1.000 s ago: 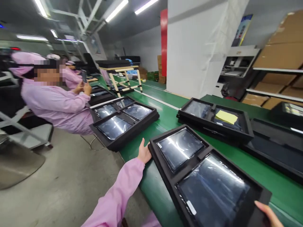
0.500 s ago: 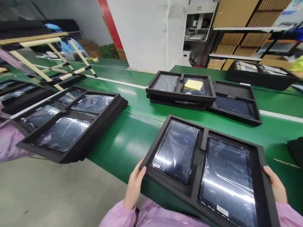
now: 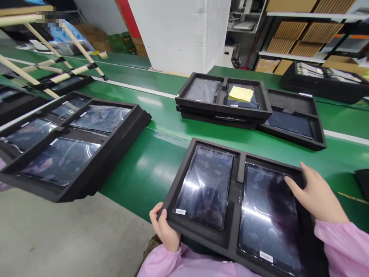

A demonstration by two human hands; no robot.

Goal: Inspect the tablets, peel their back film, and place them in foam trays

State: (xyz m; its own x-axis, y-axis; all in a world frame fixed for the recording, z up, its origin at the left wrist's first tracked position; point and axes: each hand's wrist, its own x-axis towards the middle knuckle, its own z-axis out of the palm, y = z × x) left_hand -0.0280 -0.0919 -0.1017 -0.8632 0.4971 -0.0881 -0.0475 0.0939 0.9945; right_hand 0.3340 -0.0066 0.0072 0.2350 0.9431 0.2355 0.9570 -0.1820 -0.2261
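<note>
A black foam tray (image 3: 235,246) with two flat display panels in its pockets lies tilted in front of me. My left hand (image 3: 166,227) grips its near left corner, thumb on top and fingers round the outside. Over the far right corner is my right hand (image 3: 317,192), its thumb and fingers spread apart. The thumb is above the right panel (image 3: 268,215), and I cannot tell whether it touches. The left panel (image 3: 204,184) lies in the other pocket. Both panels are glossy and dark, with a small white label near the lower edge.
To the left, another black tray (image 3: 115,154) holds several panels on the green bench (image 3: 138,173). Stacked trays (image 3: 225,111) with a yellow paper (image 3: 241,94) stand behind mine, beside a tray (image 3: 317,127) holding one panel. A pipe frame (image 3: 77,42) rises at the left.
My right hand has left the tray's right side and moved up to its far right corner, over the panel. My left hand keeps the near left corner, and the tray has shifted slightly left.
</note>
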